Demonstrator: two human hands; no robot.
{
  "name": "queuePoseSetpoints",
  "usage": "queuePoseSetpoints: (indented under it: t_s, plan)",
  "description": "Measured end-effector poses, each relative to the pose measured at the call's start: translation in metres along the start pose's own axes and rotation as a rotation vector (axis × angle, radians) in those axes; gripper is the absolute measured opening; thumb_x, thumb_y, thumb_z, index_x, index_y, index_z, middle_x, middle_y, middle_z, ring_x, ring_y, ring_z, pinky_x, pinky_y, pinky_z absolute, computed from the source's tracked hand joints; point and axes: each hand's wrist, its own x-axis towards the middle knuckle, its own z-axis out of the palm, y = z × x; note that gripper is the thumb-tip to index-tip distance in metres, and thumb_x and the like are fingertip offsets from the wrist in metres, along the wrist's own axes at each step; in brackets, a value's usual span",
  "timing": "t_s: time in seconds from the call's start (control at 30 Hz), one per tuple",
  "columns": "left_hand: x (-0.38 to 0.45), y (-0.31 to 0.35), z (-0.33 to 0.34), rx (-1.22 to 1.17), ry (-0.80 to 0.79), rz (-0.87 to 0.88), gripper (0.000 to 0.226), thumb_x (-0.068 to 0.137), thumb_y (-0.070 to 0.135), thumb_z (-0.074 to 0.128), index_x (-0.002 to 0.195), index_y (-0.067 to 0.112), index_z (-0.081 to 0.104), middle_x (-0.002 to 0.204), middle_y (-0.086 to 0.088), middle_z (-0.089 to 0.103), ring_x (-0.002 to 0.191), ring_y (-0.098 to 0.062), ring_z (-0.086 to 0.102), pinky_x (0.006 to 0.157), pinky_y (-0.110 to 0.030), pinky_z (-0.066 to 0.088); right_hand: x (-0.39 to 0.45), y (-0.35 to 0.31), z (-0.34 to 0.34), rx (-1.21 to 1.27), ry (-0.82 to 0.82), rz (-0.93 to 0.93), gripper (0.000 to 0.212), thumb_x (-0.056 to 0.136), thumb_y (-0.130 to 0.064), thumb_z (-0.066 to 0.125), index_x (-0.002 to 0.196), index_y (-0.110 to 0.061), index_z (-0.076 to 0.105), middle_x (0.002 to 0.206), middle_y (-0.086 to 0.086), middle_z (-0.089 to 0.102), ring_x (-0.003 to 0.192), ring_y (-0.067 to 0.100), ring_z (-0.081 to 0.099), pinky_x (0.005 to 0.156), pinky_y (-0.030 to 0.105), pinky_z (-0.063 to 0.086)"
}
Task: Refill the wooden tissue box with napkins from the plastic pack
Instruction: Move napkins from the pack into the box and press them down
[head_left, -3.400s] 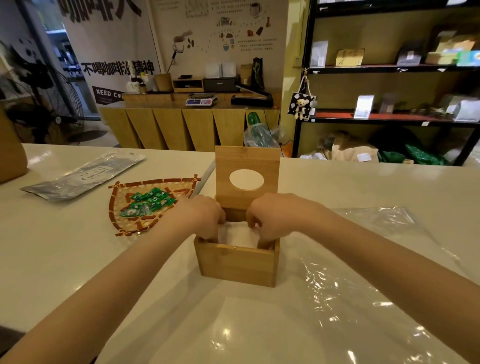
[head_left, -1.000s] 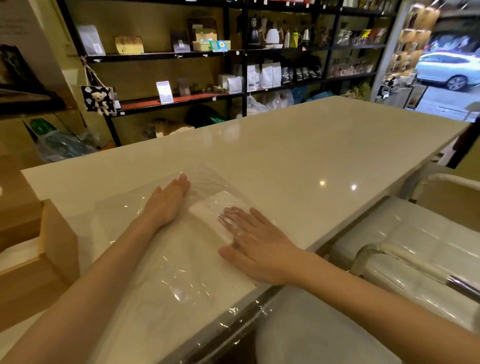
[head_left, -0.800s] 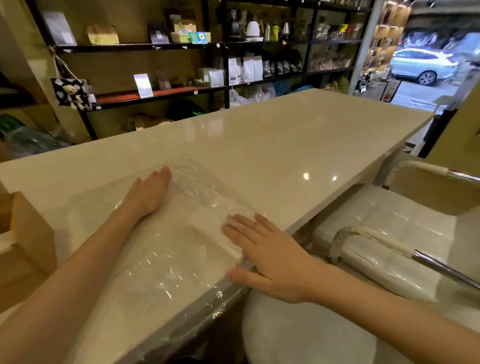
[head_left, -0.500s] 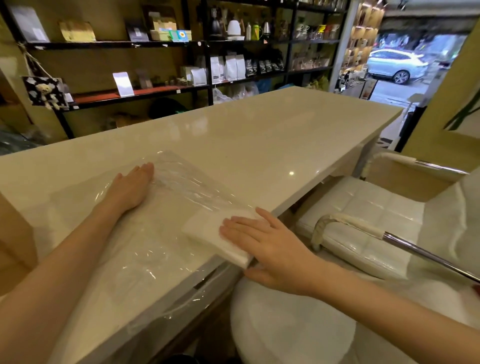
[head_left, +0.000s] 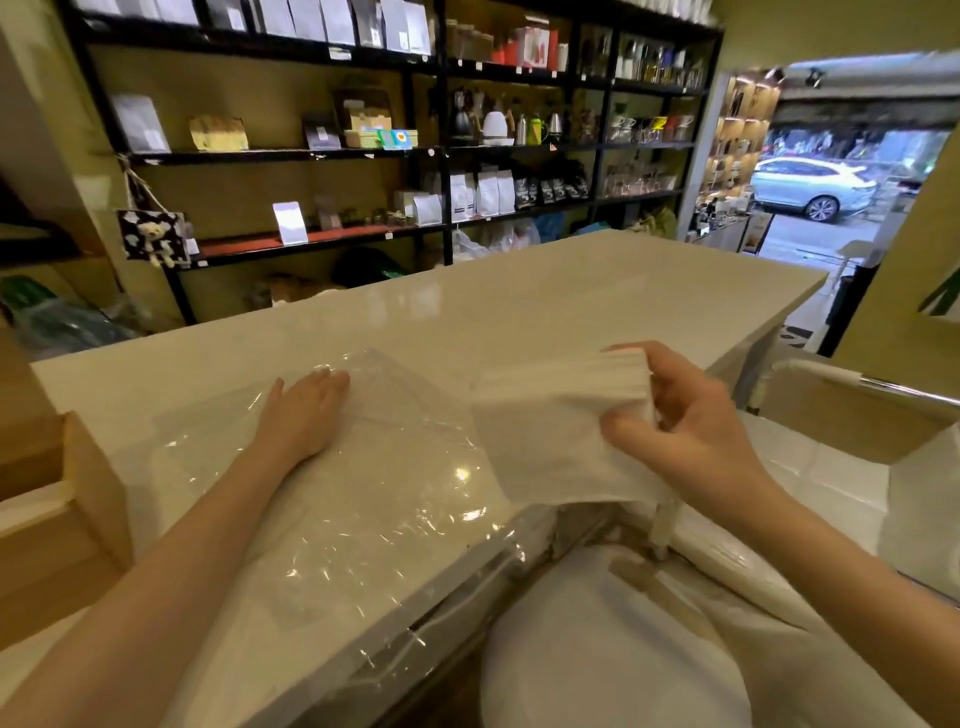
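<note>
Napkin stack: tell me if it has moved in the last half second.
Yes. The napkin stack lay flat at the counter edge; now the right hand holds it lifted, above and beyond that edge, out of the plastic pack.

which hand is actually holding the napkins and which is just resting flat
The right hand grips the white napkin stack, lifted past the counter edge. The left hand lies flat, palm down, on the clear plastic pack.
</note>
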Motion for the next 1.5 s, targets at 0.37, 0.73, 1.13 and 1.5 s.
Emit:
queuePoseSetpoints:
  t_s: [0.37,0.73,1.13,1.5]
  plan:
    - [-0.046,0.018,-0.074,-0.56,0.334,-0.143,0.054,0.098,0.036,0.019,0.113,0.011,0.063,0.116,-0.002,0.062,0.112,-0.022,0.054,0.1,-0.034,0.034,0.096,-0.025,0.073,0.209,-0.063,-0.07,0.029,0.08,0.002,0.058,0.099,-0.02,0.056,0.083,-0.008,0.063,0.07,-0.001,0.064,0.058,0.015,0.051]
    - [-0.144,-0.041,-0.167,-1.458,-0.023,-0.439,0.078,0.085,0.066,0.02,0.109,0.004,0.062,0.101,-0.017,0.072,0.088,-0.027,0.071,0.075,-0.036,0.054,0.12,-0.063,0.206,-0.275,-0.111,-0.933,0.039,0.078,-0.027,0.061,0.111,-0.006,0.06,0.099,0.012,0.071,0.097,0.013,0.05,0.082,0.031,0.044]
    - [-0.203,-0.102,-0.172,-1.688,0.21,-0.715,0.047,0.057,0.02,0.073,0.1,0.008,0.059,0.069,-0.008,0.072,0.057,-0.017,0.07,0.041,-0.026,0.056,0.128,-0.065,0.272,0.017,-0.544,-1.002,0.041,0.081,-0.028,0.06,0.12,-0.032,0.05,0.135,-0.012,0.043,0.13,0.009,0.033,0.11,0.02,0.023]
    - [-0.213,-0.12,-0.174,-1.584,0.239,-0.584,0.025,0.076,0.011,0.061,0.1,0.019,0.062,0.072,0.002,0.076,0.063,-0.009,0.071,0.053,-0.02,0.057,0.139,-0.079,0.296,0.763,-1.103,0.851,0.049,0.088,-0.046,0.043,0.101,-0.003,0.061,0.097,0.016,0.073,0.09,0.028,0.07,0.076,0.037,0.057]
